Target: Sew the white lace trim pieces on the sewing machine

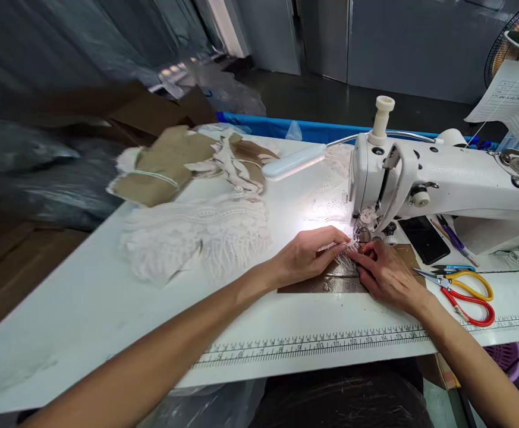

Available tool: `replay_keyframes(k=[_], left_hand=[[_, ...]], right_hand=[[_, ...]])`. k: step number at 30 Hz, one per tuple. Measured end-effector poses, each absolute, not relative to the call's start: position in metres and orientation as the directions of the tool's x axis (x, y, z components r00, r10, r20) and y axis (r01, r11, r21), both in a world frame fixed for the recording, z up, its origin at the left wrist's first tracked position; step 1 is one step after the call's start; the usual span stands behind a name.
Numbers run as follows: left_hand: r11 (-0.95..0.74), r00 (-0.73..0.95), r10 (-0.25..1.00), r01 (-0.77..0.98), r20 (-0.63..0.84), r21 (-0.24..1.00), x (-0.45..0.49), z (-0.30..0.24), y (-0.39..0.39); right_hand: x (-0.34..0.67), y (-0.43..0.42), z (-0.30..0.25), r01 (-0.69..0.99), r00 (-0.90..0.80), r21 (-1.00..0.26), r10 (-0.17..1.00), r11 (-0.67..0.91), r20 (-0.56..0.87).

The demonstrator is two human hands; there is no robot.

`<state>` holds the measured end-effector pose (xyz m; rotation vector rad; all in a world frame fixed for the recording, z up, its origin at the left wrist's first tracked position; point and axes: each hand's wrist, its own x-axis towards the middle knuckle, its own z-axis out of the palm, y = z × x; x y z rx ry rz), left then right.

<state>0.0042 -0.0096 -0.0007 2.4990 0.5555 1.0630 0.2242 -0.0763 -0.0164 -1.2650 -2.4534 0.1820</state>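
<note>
Both hands are close together at the needle of a white sewing machine [464, 178]. My left hand [310, 252] pinches a piece of white fringed lace [346, 258] just left of the presser foot. From the other side, my right hand [381, 270] has its fingers curled and pressed on the same lace. Under the hands lies a brown taped sheet [317, 284] on the table. The machine's lamp [295, 161] brightly lights the spot, and the stitching point is partly hidden by fingers and glare.
White lace trim [197, 232] lies heaped left, with tied fabric bundles [165, 166] behind it. Right of my right hand are scissors [464, 291] with red and yellow handles and a black phone [424, 239]. A ruler strip [321, 346] runs along the front edge.
</note>
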Motion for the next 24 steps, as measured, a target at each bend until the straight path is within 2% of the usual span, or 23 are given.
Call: replay_keyframes(k=[5, 10, 14, 21, 24], left_hand=[[-0.902, 0.727, 0.388, 0.173, 0.566, 0.396, 0.005, -0.004, -0.01], [-0.956, 0.79, 0.292, 0.224, 0.539, 0.19, 0.007, -0.011, -0.01], [-0.968, 0.829, 0.245, 0.237, 0.502, 0.08, 0.007, -0.014, -0.011], [-0.985, 0.868, 0.136, 0.171, 0.478, -0.03, 0.005, -0.009, -0.009], [-0.989, 0.864, 0.089, 0.136, 0.495, -0.058, 0.005, -0.008, -0.008]], right_hand=[[0.225, -0.077, -0.015, 0.757, -0.54, -0.287, 0.809, 0.588, 0.233], [0.227, -0.079, -0.008, 0.718, -0.567, -0.345, 0.796, 0.604, 0.212], [0.229, -0.079, -0.006, 0.684, -0.579, -0.393, 0.785, 0.615, 0.221], [0.228, -0.08, -0.006, 0.676, -0.566, -0.424, 0.793, 0.603, 0.226], [0.231, -0.075, -0.002, 0.65, -0.569, -0.484, 0.798, 0.586, 0.202]])
